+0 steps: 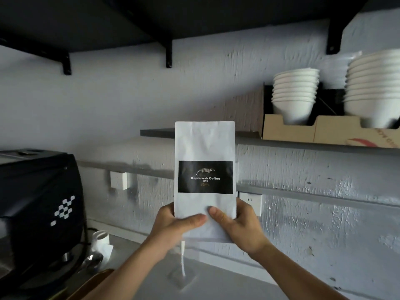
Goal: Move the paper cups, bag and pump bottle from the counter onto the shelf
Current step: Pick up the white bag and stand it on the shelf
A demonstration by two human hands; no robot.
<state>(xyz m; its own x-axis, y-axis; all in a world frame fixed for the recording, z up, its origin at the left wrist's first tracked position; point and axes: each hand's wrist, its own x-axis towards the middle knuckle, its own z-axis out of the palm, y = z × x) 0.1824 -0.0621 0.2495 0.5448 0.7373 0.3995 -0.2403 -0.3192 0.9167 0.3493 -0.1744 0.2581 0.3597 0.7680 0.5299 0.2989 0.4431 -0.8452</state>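
both your forearms reach up and forward from the bottom of the view, wrists bent back, meeting at the foot of the white coffee bag (pixel 205 148). your left hand (pixel 173 226) wraps the bag's lower left edge, thumb lying flat across the front; your right hand (pixel 240 224) clasps the lower right edge the same way, its thumb angled inward so the two thumb tips almost meet. both hands are closed on the bag, holding it upright in the air above the counter (pixel 216 284) and in front of the wall, its top edge level with the front lip of the shelf (pixel 292 143).

the bag is a flat rectangular pouch of matte, slightly crinkled paper with a black label reading "kopiluwak coffee 1896". the shelf is a thin dark board. on it, to the right, sits a brown cardboard tray (pixel 303 129) holding two stacks of smooth white paper cups (pixel 294 94). the wall is rough, brush-textured white plaster. a glossy black machine (pixel 39 202) stands at the left.
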